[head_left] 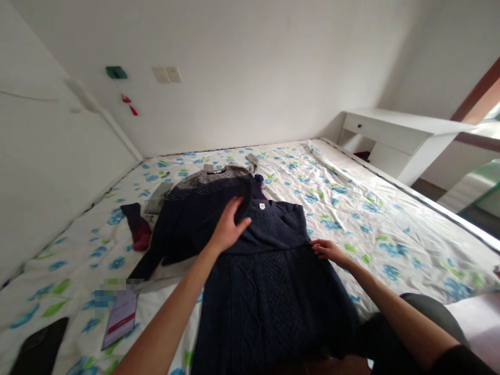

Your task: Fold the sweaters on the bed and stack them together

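Note:
A dark navy cable-knit sweater (269, 281) lies flat on the bed in front of me, collar away from me. My left hand (228, 226) rests open on its left shoulder, fingers stretched out. My right hand (328, 250) pinches the sweater's right edge where the sleeve is folded in. Behind it lies a second sweater (195, 208), navy with a grey patterned yoke, partly under the first.
The bed (371, 208) has a white sheet with blue flowers. Dark red socks (136, 226) and a grey cloth (158, 197) lie at the left. A paper card (119, 319) and a black object (37, 350) lie near left. A white desk (398, 138) stands right.

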{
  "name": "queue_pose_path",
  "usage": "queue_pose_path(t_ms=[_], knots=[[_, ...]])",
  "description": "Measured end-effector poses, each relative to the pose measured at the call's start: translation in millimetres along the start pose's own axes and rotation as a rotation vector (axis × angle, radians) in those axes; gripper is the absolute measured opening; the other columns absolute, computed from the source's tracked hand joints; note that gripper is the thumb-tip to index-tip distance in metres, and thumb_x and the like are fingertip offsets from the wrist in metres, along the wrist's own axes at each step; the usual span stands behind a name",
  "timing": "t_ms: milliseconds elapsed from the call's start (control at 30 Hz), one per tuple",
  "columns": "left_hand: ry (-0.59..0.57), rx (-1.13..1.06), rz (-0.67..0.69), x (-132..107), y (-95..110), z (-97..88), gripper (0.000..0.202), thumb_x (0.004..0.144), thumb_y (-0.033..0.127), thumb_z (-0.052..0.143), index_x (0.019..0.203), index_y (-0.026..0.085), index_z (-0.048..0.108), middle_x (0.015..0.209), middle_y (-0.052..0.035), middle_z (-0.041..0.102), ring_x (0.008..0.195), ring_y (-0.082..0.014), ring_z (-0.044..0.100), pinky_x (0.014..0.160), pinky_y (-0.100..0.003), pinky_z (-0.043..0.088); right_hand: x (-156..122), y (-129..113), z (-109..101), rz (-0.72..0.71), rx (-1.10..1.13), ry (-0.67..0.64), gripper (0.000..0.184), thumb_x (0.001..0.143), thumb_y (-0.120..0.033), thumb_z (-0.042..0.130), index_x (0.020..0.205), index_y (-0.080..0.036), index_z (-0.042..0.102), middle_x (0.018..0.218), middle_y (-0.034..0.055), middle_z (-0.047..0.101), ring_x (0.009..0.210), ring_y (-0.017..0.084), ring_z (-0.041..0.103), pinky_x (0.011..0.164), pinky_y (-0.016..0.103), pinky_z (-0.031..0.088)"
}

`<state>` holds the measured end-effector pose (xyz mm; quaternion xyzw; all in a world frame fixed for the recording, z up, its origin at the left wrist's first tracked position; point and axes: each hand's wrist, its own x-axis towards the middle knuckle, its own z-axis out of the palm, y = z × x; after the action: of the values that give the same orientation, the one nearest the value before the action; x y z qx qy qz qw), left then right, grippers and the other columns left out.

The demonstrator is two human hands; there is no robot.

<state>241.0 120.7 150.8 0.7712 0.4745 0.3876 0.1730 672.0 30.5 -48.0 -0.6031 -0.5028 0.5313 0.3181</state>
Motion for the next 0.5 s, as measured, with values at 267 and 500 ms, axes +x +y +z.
queue_pose_path(t_ms=[267,500], knots=[[-0.226,0.413,-0.266,-177,-111,-16.8,0.056,0.091,0.034,0.065,0.147,0.026,0.069,0.161,-0.0127,0.062,0.151,-0.0363,0.057,0.132,-0.056,0.041,20,10,-18,-0.020,-0.393,0.155,0.039,0.094,-0.031,0.070,0.131,-0.023,0.077,0.114,0.0049,0.084,0.089,0.020,0.079,0.084,0.029,0.058],[0.030,0.100,-0.653,-174,-167,-19.8,0.063,0.080,0.049,0.075,0.134,0.020,0.061,0.126,-0.0158,0.079,0.111,-0.0321,0.079,0.099,-0.047,0.064,17,7,2,-0.027,-0.501,0.212,0.051,0.089,-0.036,0.082,0.137,-0.024,0.071,0.115,0.0063,0.084,0.098,0.023,0.079,0.086,0.029,0.057]])
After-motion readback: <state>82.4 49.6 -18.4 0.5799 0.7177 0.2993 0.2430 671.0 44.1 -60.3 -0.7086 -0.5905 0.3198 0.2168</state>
